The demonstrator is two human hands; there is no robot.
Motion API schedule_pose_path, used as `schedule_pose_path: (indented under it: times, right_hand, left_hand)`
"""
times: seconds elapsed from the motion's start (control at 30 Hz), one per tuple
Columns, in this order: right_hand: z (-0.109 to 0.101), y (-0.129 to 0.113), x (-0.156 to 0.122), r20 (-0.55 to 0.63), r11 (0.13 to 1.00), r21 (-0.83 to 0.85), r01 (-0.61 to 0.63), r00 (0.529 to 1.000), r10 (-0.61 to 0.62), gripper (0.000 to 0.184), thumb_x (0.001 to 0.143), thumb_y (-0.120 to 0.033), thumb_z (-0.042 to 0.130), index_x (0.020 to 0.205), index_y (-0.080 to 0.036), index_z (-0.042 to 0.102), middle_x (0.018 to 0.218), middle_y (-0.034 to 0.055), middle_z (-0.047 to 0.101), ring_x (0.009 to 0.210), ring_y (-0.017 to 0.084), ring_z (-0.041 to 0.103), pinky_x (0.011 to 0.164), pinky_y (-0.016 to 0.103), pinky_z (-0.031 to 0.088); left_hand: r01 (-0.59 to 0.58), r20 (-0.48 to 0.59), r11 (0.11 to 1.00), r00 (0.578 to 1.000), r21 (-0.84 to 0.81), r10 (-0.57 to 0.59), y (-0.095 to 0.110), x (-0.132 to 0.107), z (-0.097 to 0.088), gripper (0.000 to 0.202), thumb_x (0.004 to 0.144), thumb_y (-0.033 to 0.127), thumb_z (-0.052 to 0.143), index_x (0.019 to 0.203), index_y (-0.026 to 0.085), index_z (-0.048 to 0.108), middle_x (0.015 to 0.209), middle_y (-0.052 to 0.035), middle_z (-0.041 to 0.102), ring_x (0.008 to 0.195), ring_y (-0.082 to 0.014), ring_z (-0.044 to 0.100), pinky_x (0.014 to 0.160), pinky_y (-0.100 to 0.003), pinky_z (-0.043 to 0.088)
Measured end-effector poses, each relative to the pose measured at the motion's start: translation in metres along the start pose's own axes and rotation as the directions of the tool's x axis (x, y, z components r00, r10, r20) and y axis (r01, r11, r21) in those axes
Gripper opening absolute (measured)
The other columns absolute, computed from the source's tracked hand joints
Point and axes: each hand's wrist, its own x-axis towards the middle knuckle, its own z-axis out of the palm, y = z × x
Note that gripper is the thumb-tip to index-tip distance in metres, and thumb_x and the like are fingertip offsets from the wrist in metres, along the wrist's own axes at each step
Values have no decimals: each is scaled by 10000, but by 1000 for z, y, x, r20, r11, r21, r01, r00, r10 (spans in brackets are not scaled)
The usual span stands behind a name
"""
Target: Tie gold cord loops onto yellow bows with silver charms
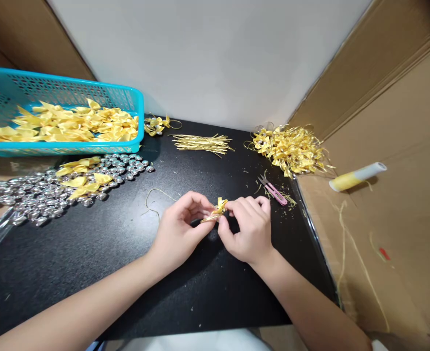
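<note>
Between my two hands, above the middle of the black table, is a small yellow ribbon bow (220, 206). My left hand (181, 226) pinches its left side, where some gold strands show at the thumb. My right hand (247, 225) grips the bow's right side between thumb and index finger. A thin gold cord (149, 197) trails onto the table left of my left hand. The fingers partly cover the bow, so how its parts are joined is hidden. Pink thread snips (273, 190) lie right of my right hand among cord clippings.
A turquoise basket (141, 117) of yellow bows stands back left. Before it lie silver bells or beads (41, 195) with several bows (85, 185). Gold ties (202, 144) lie at the back, a pile of bows with cords (291, 148) back right, a thread spool (357, 176) beyond the edge.
</note>
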Motion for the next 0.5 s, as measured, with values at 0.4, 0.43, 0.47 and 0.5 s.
schedule_pose_path:
  times: [0.4, 0.43, 0.47, 0.5]
  right_hand:
    - [5, 0, 0, -30, 1000, 11, -19, 999, 19, 93, 867, -205, 483, 856, -188, 574, 671, 12, 657, 618, 160, 538, 748, 375, 300]
    - [6, 0, 0, -38, 1000, -1, -18, 999, 18, 91, 867, -199, 485, 850, -190, 573, 667, 13, 658, 620, 164, 540, 751, 377, 300]
    - [7, 0, 0, -45, 1000, -9, -19, 999, 19, 91, 868, -193, 485, 842, -192, 572, 667, 15, 661, 622, 167, 543, 754, 379, 300]
    - [7, -1, 0, -48, 1000, -14, -24, 999, 23, 94, 869, -184, 485, 832, -194, 571, 669, 16, 664, 624, 169, 547, 758, 381, 301]
  left_hand:
    - [-63, -14, 998, 998, -27, 62, -4, -3, 1, 148, 760, 134, 730, 814, 194, 606, 811, 16, 695, 755, -114, 685, 749, -218, 564]
    - [-67, -14, 997, 998, -22, 67, -5, -3, 2, 147, 762, 136, 731, 812, 195, 605, 810, 17, 694, 757, -113, 684, 750, -216, 563]
    - [-72, -15, 997, 997, -17, 71, -5, -3, 2, 146, 763, 137, 730, 813, 195, 605, 808, 19, 692, 757, -111, 681, 748, -213, 560]
    - [-74, -17, 997, 997, -11, 73, -5, -4, 2, 147, 764, 136, 729, 812, 196, 604, 804, 22, 689, 753, -108, 678, 745, -208, 557]
